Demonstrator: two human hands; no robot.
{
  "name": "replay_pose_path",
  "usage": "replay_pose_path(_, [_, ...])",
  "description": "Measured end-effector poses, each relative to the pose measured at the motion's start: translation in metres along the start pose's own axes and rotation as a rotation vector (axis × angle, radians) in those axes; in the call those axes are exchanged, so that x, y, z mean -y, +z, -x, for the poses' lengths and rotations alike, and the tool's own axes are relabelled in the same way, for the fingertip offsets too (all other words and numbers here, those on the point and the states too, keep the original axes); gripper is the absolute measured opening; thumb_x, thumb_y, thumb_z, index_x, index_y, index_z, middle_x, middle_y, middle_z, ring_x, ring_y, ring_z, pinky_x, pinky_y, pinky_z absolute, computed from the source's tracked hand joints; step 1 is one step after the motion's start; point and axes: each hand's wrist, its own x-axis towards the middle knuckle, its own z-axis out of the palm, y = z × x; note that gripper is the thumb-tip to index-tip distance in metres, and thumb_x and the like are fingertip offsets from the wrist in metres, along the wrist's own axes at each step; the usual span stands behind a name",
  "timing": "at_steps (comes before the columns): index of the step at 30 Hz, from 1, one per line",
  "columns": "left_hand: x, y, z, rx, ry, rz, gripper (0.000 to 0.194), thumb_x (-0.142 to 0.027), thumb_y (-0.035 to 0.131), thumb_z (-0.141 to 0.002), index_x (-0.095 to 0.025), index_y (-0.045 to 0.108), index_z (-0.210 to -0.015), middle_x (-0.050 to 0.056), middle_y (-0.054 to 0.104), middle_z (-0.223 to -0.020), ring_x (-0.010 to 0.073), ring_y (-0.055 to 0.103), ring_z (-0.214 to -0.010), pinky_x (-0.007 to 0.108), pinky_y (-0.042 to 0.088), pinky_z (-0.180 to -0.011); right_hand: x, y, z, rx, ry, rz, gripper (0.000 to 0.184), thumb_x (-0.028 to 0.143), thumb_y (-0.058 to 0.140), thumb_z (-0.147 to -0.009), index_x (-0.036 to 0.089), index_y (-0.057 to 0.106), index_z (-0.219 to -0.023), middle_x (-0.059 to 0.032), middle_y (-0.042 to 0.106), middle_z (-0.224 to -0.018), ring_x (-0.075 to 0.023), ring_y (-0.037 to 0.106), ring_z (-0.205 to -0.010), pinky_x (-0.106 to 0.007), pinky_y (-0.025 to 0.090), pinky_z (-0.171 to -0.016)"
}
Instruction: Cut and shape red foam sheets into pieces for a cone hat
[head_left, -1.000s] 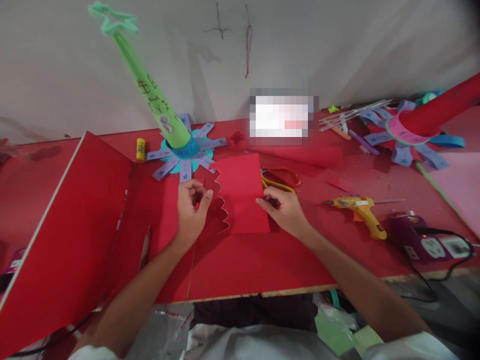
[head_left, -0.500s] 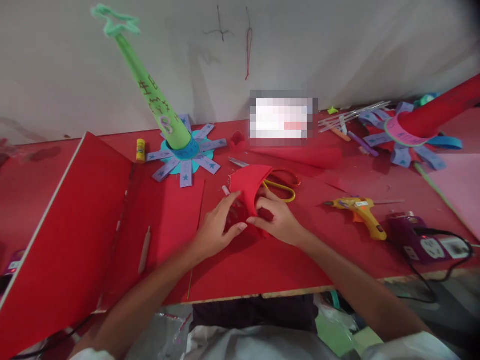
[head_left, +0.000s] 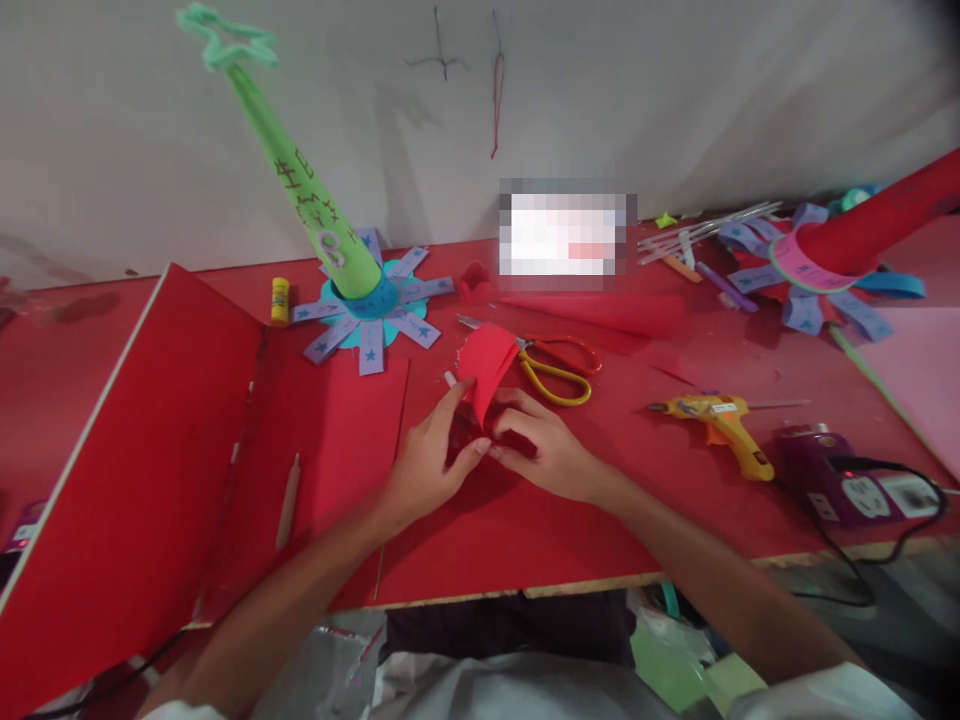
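Note:
My left hand (head_left: 431, 458) and my right hand (head_left: 541, 446) meet at the middle of the red table, both pinching a piece of red paper (head_left: 487, 365) that is curled up into a narrow roll standing between them. The fingers of both hands are closed round the lower part of the paper. Yellow-and-red scissors (head_left: 559, 365) lie just behind my right hand.
A tall green paper cone (head_left: 311, 195) on a blue base with purple strips stands at the back left. A yellow glue stick (head_left: 280, 299), a yellow glue gun (head_left: 724, 420), a purple power strip (head_left: 844, 485), a large red board (head_left: 135, 450) and a red cone hat (head_left: 862, 235) surround the work.
The red paper lay flat a second ago with its scalloped edge showing. Both hands have since come together and rolled it into a tight upright curl.

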Motion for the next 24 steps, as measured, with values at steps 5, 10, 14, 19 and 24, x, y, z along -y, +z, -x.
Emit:
replay_pose_path(5, [0.0015, -0.0003, -0.0002, -0.012, -0.002, 0.002, 0.071, -0.054, 0.061, -0.105, -0.025, 0.037, -0.166, 0.015, 0.074, -0.134, 0.0281, 0.077, -0.112, 0.04, 0.062, -0.095, -0.0003, 0.0008, 0.0005, 0.033, 0.018, -0.004, 0.012, 0.027, 0.071, -0.103, 0.024, 0.063, -0.096, -0.0128, 0.066, -0.134, -0.0262, 0.068, -0.124, -0.042, 0.059, -0.105])
replay_pose_path(10, [0.005, 0.0001, 0.0022, -0.032, -0.014, 0.029, 0.089, -0.067, 0.067, -0.098, -0.025, 0.034, -0.169, 0.017, 0.074, -0.135, 0.0304, 0.078, -0.104, 0.041, 0.064, -0.087, 0.0021, -0.0004, 0.001, 0.065, 0.022, -0.012, 0.011, 0.025, 0.073, -0.101, 0.024, 0.063, -0.096, -0.0134, 0.065, -0.138, -0.0268, 0.067, -0.129, -0.043, 0.059, -0.108])
replay_pose_path(14, [0.0041, -0.0003, 0.0036, -0.061, -0.006, 0.017, 0.089, -0.065, 0.068, -0.098, -0.026, 0.032, -0.169, 0.02, 0.066, -0.15, 0.0316, 0.078, -0.111, 0.042, 0.064, -0.089, 0.0044, -0.0013, 0.0005, 0.064, 0.024, -0.012, 0.007, 0.026, 0.07, -0.103, 0.025, 0.065, -0.1, -0.0142, 0.067, -0.137, -0.0281, 0.067, -0.133, -0.044, 0.059, -0.109])
replay_pose_path(19, [0.0026, -0.0014, 0.0008, -0.074, 0.045, 0.04, 0.073, -0.047, 0.062, -0.107, -0.025, 0.03, -0.168, 0.013, 0.074, -0.128, 0.0247, 0.077, -0.106, 0.039, 0.064, -0.092, 0.0028, -0.0021, -0.0013, -0.014, 0.035, -0.003, 0.011, 0.024, 0.061, -0.108, 0.025, 0.061, -0.097, -0.0141, 0.072, -0.131, -0.0267, 0.07, -0.132, -0.043, 0.059, -0.105])
replay_pose_path(24, [0.0067, 0.0012, -0.0023, -0.09, 0.038, -0.078, 0.075, -0.055, 0.065, -0.104, -0.025, 0.037, -0.167, 0.019, 0.064, -0.149, 0.0329, 0.069, -0.131, 0.052, 0.059, -0.109, -0.0003, -0.0038, -0.0019, -0.057, 0.074, -0.049, 0.011, 0.03, 0.061, -0.11, 0.025, 0.059, -0.099, -0.0144, 0.074, -0.136, -0.0266, 0.07, -0.135, -0.043, 0.058, -0.107])
